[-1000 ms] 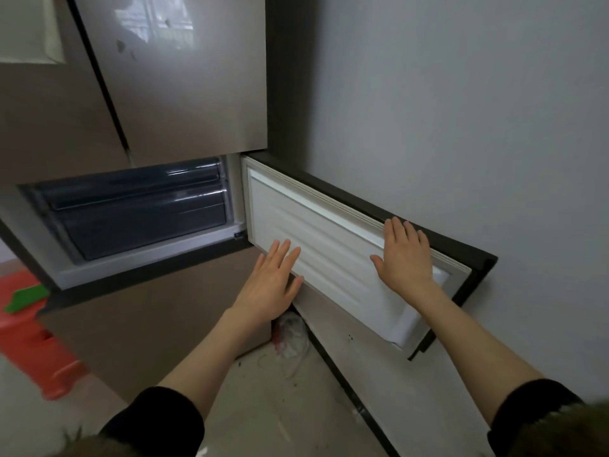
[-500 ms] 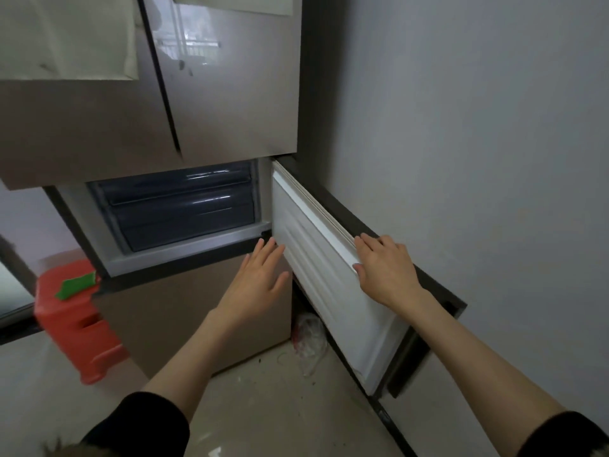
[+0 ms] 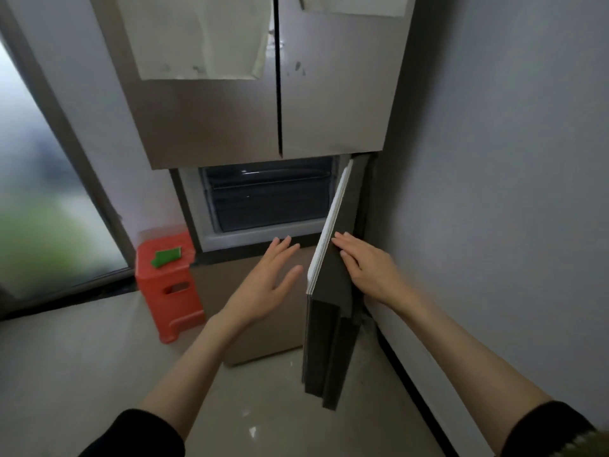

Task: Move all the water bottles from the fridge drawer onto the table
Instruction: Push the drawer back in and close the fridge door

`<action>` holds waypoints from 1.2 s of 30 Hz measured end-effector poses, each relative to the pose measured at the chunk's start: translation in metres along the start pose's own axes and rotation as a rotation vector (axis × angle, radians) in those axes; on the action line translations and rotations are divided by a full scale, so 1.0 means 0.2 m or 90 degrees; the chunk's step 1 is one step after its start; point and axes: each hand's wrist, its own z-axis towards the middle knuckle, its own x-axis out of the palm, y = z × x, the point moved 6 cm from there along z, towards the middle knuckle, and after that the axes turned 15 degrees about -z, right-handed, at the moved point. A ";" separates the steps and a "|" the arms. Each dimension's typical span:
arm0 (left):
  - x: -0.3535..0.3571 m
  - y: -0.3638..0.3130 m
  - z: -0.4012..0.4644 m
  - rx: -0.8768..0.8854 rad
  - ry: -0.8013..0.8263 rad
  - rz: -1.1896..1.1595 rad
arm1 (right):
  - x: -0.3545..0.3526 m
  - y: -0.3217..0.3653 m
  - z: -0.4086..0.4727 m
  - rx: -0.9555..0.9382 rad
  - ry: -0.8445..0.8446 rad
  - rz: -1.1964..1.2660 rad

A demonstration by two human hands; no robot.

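Fingers (image 3: 342, 247) of right hand (image 3: 369, 270) flat and together, pressed on outer face of small fridge door (image 3: 333, 282), near its leading edge; holding nothing. Left hand (image 3: 267, 282) spread wide, palm forward, hovering just left of that door, apart from it, empty. Both forearms stretched out, dark sleeves at bottom corners. Door edge-on, swung out from hinge at right, white inner lining showing along its rim. Behind it, open compartment with dark fridge drawer (image 3: 267, 199) shut in place; water bottles not to be seen, drawer front too dark to tell. Wall (image 3: 494, 192) close on right. Orange stool (image 3: 168, 291) at left, bare floor (image 3: 82, 357) in front.
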 end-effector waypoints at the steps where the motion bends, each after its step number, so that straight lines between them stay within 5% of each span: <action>1: -0.05 0.00 -0.02 0.005 -0.009 -0.018 | 0.02 0.06 0.04 -0.012 0.000 0.011; 5: -0.21 0.04 -0.09 0.001 -0.010 -0.051 | 0.14 0.27 0.19 -0.071 0.013 0.053; 14: -0.56 0.36 0.00 -0.040 -0.064 0.214 | 0.31 0.54 0.60 -0.197 -0.008 -0.034; 23: -0.89 0.67 0.21 -0.085 -0.191 0.317 | 0.43 0.74 1.08 -0.327 -0.147 -0.169; 36: -1.16 0.94 0.61 -0.014 -0.258 0.566 | 0.41 0.79 1.62 -0.301 -0.311 -0.402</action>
